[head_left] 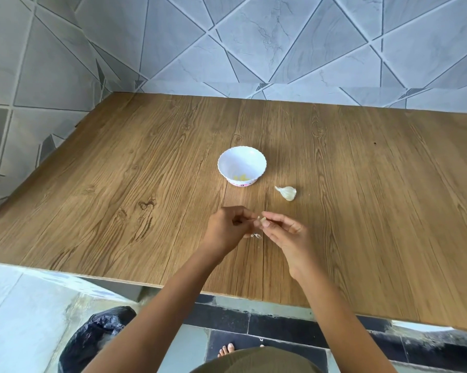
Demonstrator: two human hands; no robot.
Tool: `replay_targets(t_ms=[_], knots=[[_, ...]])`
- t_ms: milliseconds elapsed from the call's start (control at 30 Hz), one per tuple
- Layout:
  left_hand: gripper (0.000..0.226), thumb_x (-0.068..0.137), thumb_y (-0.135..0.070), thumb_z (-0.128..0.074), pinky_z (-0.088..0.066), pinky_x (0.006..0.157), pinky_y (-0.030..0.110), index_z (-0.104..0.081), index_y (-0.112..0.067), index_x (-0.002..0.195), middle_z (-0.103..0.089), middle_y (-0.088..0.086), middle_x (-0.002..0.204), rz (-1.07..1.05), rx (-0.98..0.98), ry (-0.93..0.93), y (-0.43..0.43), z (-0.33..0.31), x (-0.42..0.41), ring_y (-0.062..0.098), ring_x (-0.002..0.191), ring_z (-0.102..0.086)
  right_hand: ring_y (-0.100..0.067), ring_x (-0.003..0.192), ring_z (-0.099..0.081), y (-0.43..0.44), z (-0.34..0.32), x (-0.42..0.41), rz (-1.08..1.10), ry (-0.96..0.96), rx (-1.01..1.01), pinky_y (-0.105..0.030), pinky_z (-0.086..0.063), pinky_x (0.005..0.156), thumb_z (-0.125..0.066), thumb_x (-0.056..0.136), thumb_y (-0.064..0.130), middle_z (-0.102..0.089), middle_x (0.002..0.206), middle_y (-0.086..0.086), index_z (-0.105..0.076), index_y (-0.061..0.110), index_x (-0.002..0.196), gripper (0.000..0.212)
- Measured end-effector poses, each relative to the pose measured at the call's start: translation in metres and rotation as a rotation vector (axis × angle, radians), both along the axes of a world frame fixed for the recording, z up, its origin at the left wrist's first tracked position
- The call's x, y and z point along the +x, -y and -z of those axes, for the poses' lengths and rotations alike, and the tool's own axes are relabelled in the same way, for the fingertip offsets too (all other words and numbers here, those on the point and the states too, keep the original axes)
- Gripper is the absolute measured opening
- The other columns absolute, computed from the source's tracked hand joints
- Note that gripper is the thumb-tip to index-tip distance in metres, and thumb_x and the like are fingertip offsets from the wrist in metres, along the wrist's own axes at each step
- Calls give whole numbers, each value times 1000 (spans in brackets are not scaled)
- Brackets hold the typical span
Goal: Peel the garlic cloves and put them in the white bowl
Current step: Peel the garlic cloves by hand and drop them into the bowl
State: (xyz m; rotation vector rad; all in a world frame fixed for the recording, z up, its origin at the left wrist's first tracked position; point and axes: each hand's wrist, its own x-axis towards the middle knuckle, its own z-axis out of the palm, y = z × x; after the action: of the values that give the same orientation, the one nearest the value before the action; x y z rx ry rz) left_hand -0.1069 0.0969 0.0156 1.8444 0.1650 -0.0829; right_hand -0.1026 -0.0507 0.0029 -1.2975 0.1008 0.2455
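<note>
A small garlic clove (262,219) is held between both hands above the wooden table (146,184). My right hand (283,232) pinches it with thumb and forefinger. My left hand (227,228) has its fingers curled, pinching at the clove's skin from the left. A thin scrap of peel (256,236) lies on the table just under the hands. The white bowl (241,166) stands behind the hands, with a few pale peeled cloves (241,178) at its bottom. A partial garlic bulb (286,192) lies to the right of the bowl.
The table meets a tiled wall (254,49) at the back and on the left. Below the table's near edge on the left is a bin lined with a black bag (97,340). A bare foot (227,349) shows on the floor.
</note>
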Motion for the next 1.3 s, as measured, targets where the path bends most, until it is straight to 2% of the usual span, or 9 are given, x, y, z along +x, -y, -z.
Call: replay_targets(t_ms=[233,367,567,667,800,933,1100,1200,1300], knots=[[2,85,-6,-68,-59,72,37,-69,-5,85,-70,12,75,60,84,88,-1,2,3,27,72,-69,-11,78,-71,-4,-2,0,-2,-119,82,-15,-53,69,-63,83,-1,-73,83,-5,-68,4,95,14],[9,81,-8,-72,-58,69,29,-70,-3,88,-72,8,75,65,66,130,-1,4,1,16,68,-70,-10,77,-70,-4,1,0,29,-114,90,-16,-54,70,-63,82,-2,-73,78,-2,-69,8,89,13],[9,83,-14,-72,-57,65,33,-67,-9,76,-69,1,66,34,171,229,0,9,2,18,63,-67,-10,80,-70,-10,2,-3,120,42,-42,-19,-54,73,-66,82,-1,-73,83,-4,-69,4,94,14],[16,81,-18,-73,-45,57,15,-63,-11,71,-59,-12,60,-15,332,383,2,12,3,5,57,-57,-10,78,-70,-14,1,-3,165,93,-86,-20,-55,74,-65,82,-1,-72,83,-5,-68,5,91,11],[11,81,-17,-65,-48,52,28,-60,-12,72,-56,-11,67,-2,580,535,5,17,0,9,57,-54,-7,68,-68,-13,-2,-1,101,-76,7,-18,-55,70,-62,85,-2,-72,69,1,-67,2,86,7],[10,86,-9,-68,-51,62,23,-64,-8,77,-64,-8,68,144,160,287,-4,6,3,7,63,-62,-6,64,-66,1,-8,7,-80,-317,172,-13,-53,63,-60,85,3,-71,72,-3,-66,3,86,6],[7,90,-6,-59,-53,64,17,-64,-5,84,-69,1,71,179,-360,-192,-9,-7,6,7,66,-66,-6,65,-64,1,-10,7,-119,-184,106,-14,-52,63,-60,84,2,-70,69,-1,-67,7,84,9],[6,90,-7,-59,-54,64,16,-64,-4,88,-71,4,74,158,-454,-319,-14,-8,8,9,69,-68,-9,71,-66,1,-7,4,-114,-64,16,-18,-52,68,-64,82,4,-72,76,-3,-70,11,85,10],[5,87,-7,-64,-52,63,17,-66,-4,85,-69,4,72,124,-224,-185,-10,-6,6,9,65,-65,-8,72,-68,2,-7,1,-79,34,-131,-17,-52,67,-66,82,3,-72,76,1,-71,12,87,11]])
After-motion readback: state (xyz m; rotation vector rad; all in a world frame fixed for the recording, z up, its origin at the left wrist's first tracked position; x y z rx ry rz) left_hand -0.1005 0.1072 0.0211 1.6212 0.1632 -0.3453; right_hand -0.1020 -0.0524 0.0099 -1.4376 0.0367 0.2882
